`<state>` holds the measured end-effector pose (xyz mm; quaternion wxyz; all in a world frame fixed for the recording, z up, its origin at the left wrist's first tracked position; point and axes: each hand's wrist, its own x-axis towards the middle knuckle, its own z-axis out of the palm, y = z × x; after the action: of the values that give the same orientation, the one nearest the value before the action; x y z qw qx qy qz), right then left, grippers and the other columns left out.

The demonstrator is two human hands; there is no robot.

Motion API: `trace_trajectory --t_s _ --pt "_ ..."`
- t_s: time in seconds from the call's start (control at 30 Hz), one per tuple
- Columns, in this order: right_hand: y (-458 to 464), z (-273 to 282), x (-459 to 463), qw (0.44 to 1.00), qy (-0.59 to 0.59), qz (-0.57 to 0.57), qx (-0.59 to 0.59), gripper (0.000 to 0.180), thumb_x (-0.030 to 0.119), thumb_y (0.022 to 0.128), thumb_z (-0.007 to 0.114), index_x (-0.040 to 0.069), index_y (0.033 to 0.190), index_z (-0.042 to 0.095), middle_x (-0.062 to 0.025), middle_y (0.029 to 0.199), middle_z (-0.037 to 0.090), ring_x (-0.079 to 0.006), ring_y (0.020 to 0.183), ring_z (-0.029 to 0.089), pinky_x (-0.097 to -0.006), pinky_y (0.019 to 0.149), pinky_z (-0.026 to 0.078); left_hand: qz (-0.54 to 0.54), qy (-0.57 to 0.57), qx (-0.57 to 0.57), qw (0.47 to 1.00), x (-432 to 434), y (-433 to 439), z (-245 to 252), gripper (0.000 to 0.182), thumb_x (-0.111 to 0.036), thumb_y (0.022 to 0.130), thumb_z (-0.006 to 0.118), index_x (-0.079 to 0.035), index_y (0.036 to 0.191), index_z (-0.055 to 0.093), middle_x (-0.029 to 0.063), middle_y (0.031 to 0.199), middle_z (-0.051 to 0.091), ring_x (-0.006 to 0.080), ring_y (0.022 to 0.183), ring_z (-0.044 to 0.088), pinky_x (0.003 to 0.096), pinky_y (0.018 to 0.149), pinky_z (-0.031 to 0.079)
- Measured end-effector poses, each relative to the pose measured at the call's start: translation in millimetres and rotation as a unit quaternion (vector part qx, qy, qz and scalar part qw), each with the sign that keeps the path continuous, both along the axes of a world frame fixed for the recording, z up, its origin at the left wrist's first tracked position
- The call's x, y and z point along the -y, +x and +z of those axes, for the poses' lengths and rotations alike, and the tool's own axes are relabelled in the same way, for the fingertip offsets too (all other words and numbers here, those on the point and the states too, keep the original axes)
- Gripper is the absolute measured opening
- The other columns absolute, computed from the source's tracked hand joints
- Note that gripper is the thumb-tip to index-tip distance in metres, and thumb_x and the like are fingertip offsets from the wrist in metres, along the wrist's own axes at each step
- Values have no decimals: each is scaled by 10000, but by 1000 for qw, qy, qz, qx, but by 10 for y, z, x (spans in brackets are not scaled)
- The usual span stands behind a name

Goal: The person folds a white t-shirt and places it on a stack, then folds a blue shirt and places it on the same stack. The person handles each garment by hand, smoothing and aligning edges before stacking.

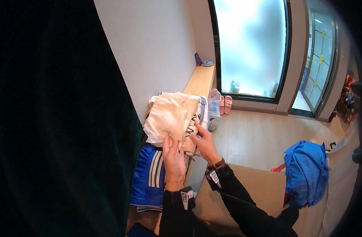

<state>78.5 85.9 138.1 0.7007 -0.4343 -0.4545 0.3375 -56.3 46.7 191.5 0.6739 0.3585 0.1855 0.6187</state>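
Observation:
A folded cream garment (pixel 170 114) lies on top of a stack of folded clothes, with dark lettering on its right part. The fingertips of my left hand (pixel 173 161) rest on its near edge, extended and slightly apart. My right hand (pixel 209 146) is at the right side of the stack, thumb and fingers apart beside the lettering. White and grey folded cloth (pixel 203 111) shows at the stack's right edge. Nearer to me, folded blue clothing (pixel 145 174) with white, yellow and green stripes lies beside my left wrist.
The stack sits on a narrow wooden ledge (pixel 200 78) along the wall. A plastic bag (pixel 215 103) and pink slippers (pixel 227 104) are beyond it. A beige padded seat (pixel 246 189) lies under my right arm; blue fabric (pixel 308 174) is at right. A dark curtain (pixel 65 118) fills the left.

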Motion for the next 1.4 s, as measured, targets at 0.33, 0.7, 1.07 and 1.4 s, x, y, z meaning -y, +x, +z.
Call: trace_trajectory --t_s 0.33,0.7,1.07,1.4 --pt "318 -44 -56 992 5 -86 90 498 127 867 683 24 1332 539 -58 1161 617 -117 1013 536 -266 894 433 -4 -28 -89 996 7 62 97 567 -149 958 520 22 1446 288 142 1474 326 286 1362 318 482 1065 308" --pt "58 -633 -75 995 -98 0 -28 513 182 913 596 -66 1342 465 -119 1186 625 -138 1040 554 -269 887 450 64 35 -117 990 15 309 -57 613 -143 951 555 59 1437 240 155 1391 384 219 1239 419 359 1044 340" --pt "289 -718 95 993 -42 -80 82 450 197 985 501 -14 1379 457 -83 1386 497 -177 1316 389 -311 1091 290 66 97 -38 992 -51 351 -129 655 -56 912 563 98 1450 224 197 1487 282 266 1381 268 366 1140 203" --pt "98 -829 217 944 -54 190 -266 551 267 1000 451 23 1473 309 -71 1444 413 -138 1266 414 -281 996 368 -41 74 -83 993 141 313 -266 395 -142 969 500 40 1313 433 151 1126 592 191 847 593 356 812 503"
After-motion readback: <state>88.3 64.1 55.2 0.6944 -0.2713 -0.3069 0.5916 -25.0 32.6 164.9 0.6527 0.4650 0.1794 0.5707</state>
